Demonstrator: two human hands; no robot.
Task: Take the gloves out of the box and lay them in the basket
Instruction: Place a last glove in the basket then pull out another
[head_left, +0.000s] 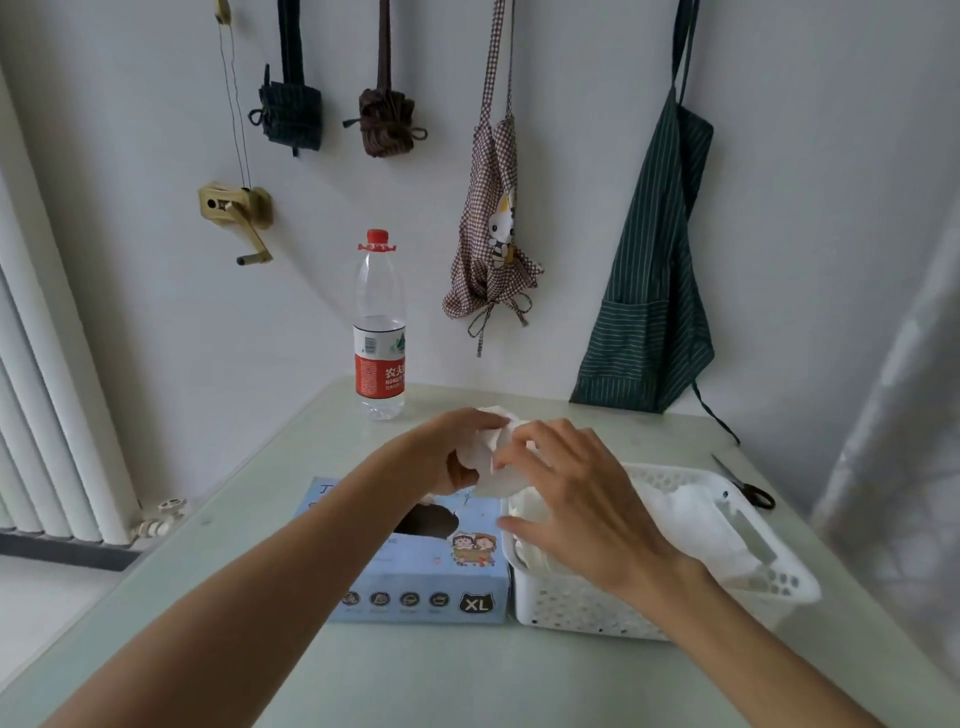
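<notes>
One box, one basket, one bottle, two aprons

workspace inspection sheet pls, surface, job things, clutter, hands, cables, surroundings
surface: pale green table, bare at the near edge
job's things: blue glove box beside white perforated basket; white gloves already in the basket; one white glove held above the box
clutter: water bottle upright at the back; scissors right of the basket
grippers: left hand grips the glove; right hand pinches it
cables: nothing seen
surroundings: aprons hanging on the wall, radiator at left
</notes>
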